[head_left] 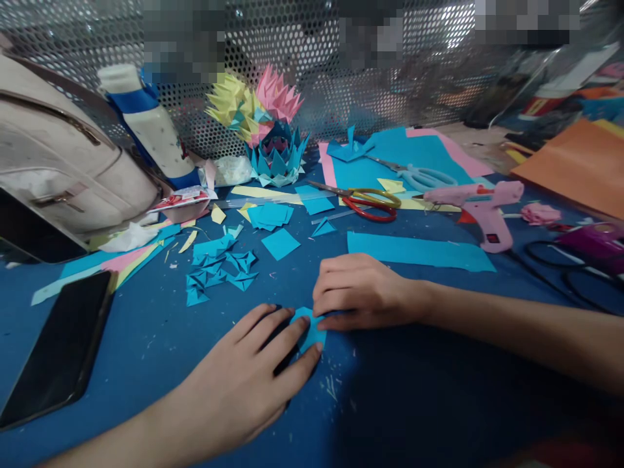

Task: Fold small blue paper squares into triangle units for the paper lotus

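Observation:
A small piece of blue paper (312, 335) lies flat on the dark blue table between my two hands. My left hand (266, 367) rests over its left side, fingers spread, with the fingertips pressing on the paper. At its upper right edge, my right hand (358, 292) has its fingers curled together, pinching the paper against the table; the fingertips are partly hidden. Beyond the hands lie several small folded blue paper pieces (214, 268) in a group. Nearby are a single blue paper square (281, 244) and a stack of blue squares (270, 216).
Behind are red-and-yellow-handled scissors (373, 205), light blue scissors (429, 175), a pink glue gun (492, 214) with its cord, and a blue paper strip (419, 250). Paper flowers (275, 153) stand at the mesh wall. A phone (61, 344), bottle (151, 123) and bag (58, 143) are left.

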Action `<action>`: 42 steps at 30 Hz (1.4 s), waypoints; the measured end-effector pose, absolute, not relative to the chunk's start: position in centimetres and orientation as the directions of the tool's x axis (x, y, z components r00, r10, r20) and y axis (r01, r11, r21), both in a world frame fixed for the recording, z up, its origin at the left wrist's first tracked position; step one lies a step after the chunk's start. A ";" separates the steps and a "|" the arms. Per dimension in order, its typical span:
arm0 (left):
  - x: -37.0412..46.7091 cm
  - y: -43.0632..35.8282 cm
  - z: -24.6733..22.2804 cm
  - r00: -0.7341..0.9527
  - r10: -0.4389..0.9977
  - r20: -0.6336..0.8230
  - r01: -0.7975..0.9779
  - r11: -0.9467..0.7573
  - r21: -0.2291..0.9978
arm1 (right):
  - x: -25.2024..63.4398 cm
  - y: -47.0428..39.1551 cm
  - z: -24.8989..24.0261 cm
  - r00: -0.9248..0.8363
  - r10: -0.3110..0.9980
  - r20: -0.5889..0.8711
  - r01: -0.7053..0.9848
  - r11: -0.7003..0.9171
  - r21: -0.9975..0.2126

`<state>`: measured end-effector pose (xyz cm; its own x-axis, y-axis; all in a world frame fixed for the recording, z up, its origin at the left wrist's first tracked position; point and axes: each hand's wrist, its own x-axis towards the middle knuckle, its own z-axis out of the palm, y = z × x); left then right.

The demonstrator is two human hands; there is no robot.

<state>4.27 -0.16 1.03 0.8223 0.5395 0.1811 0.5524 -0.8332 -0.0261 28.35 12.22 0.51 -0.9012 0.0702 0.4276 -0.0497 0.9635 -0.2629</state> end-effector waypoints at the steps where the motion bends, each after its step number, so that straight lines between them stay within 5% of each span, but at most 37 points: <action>1: 4.3 -0.2 1.0 0.823 0.539 0.179 0.552 -0.834 -0.024 | 28.4 12.1 0.5 -0.902 0.069 0.425 -0.029 0.975 -0.220; 6: 4.2 -0.2 0.8 0.821 0.544 0.173 0.554 -0.832 -0.016 | 28.5 11.4 0.7 -0.896 -0.083 0.435 -0.030 0.991 0.128; 10: 4.2 -0.4 0.7 0.807 0.553 0.208 0.565 -0.825 0.000 | 28.6 11.1 1.0 -0.902 -0.146 0.406 -0.048 0.969 0.241; 42: 4.2 -0.2 0.9 0.808 0.567 0.161 0.565 -0.823 0.062 | 28.4 11.3 1.0 -0.881 -0.201 0.428 -0.105 0.966 0.236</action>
<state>4.22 -0.23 0.93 0.8077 0.5672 0.1607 0.5654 -0.8225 0.0616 28.43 11.33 0.95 -0.8812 -0.2006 0.4281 -0.1054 0.9661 0.2357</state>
